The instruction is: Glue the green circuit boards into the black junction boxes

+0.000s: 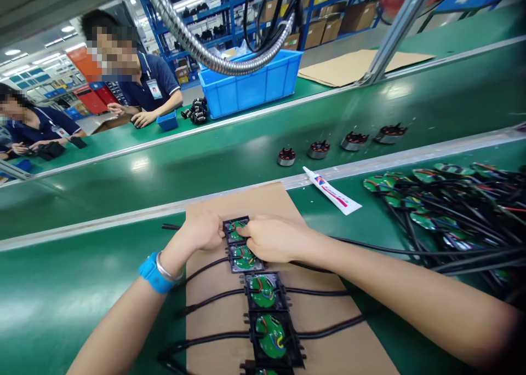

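My left hand [203, 230] is closed, its curled fingers against the left edge of the farthest black square housing [246, 219]. A black cable end [170, 226] sticks out behind that hand; what its fingers grip is hidden. From the right, my right hand [273, 239] reaches over the same housing, fingers bent and a fingertip on the green round circuit board [235, 234] inside. Nearer me, several like housings stand in a column, among them one housing [283, 298] holding a green board [263, 290] with coloured wires. Black cables [217, 295] run out of both sides.
Brown cardboard [217, 326] lies beneath the housings. A white tube [332, 191] lies beyond, near several motor-like parts [319, 149]. Wired circuit boards [435, 221] pile up at right. A metal hose [230, 65] hangs before a blue bin [255, 85]. Co-workers [143, 85] sit at far left.
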